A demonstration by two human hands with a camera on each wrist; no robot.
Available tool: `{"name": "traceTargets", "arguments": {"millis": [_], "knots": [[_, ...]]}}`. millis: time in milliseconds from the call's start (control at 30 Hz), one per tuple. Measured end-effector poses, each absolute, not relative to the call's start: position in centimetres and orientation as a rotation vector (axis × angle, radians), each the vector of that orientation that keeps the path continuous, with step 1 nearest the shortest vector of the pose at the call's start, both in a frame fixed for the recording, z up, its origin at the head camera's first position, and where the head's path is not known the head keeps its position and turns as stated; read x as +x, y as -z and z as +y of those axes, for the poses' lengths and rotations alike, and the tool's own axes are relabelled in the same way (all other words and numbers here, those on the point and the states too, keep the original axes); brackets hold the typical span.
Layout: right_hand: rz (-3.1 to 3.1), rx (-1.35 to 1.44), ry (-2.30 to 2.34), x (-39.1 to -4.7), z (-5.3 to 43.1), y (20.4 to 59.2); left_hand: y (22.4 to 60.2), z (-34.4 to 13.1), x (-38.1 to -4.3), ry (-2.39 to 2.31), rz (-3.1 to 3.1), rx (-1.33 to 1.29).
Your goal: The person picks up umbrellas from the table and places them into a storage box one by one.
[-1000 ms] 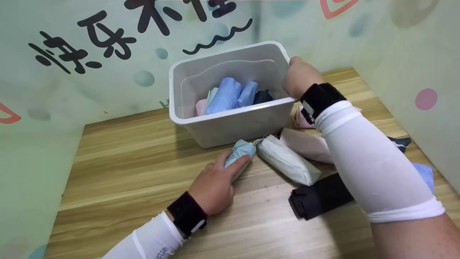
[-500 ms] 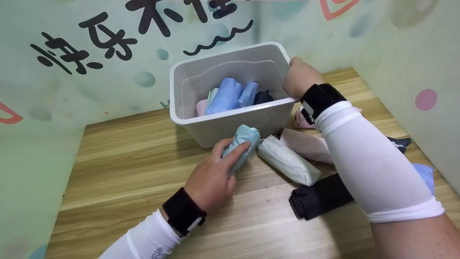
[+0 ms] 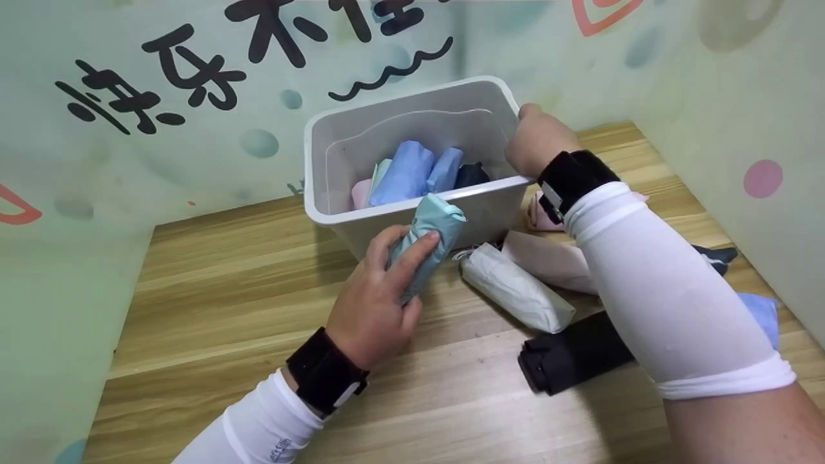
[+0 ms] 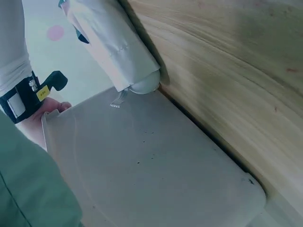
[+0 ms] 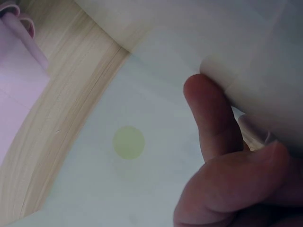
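My left hand (image 3: 377, 296) holds a light teal folded umbrella (image 3: 430, 241), raised off the floor before the grey bin's front wall. In the left wrist view the teal umbrella (image 4: 33, 179) fills the lower left corner. My right hand (image 3: 544, 140) grips the right end of the grey bin's rim (image 3: 412, 209); its fingers (image 5: 213, 118) show in the right wrist view. Inside the bin lie two blue folded umbrellas (image 3: 405, 173), a dark one (image 3: 472, 174), a pale green one and a pink one, partly hidden by the front rim.
Right of the bin's front lie a white folded umbrella (image 3: 519, 287), a beige-pink one (image 3: 551, 261) and a black one (image 3: 577, 354). A pink item (image 3: 544, 212), a dark one (image 3: 718, 258) and a blue one (image 3: 760, 312) are partly behind my right arm. Printed walls stand around the wooden floor.
My left hand has lifted the teal umbrella from the floor, and its far end now reaches up to the bin's front rim. The right hand and bin stay in place.
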State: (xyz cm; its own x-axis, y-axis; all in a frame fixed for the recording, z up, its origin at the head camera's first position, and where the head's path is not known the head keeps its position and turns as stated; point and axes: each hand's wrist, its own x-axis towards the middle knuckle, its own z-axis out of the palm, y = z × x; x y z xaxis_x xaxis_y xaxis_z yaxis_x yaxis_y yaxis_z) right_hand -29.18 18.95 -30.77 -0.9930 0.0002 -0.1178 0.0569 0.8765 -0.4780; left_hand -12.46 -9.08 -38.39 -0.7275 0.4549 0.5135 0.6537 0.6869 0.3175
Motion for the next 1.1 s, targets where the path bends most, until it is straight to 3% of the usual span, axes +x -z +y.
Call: {"name": "traceTargets", "arguments": {"millis": [333, 533, 833, 1100], "knots": [[2.923, 0.059, 0.761, -29.2, 19.0, 30.6, 37.4, -9.0, -13.3, 0.711, -2.330, -0.896], [2.940, 0.041, 0.735, -29.3, 19.1, 30.6, 34.8, -9.3, -14.9, 0.899, -2.354, -0.774], [2.919, 0.059, 0.761, -29.4, 19.1, 30.7, 31.3, -9.4, -19.2, 1.288, -2.279, -0.521], [2.913, 0.059, 0.783, -29.2, 18.9, 30.6, 31.1, -10.2, -23.6, 1.333, -2.332, -0.312]]}}
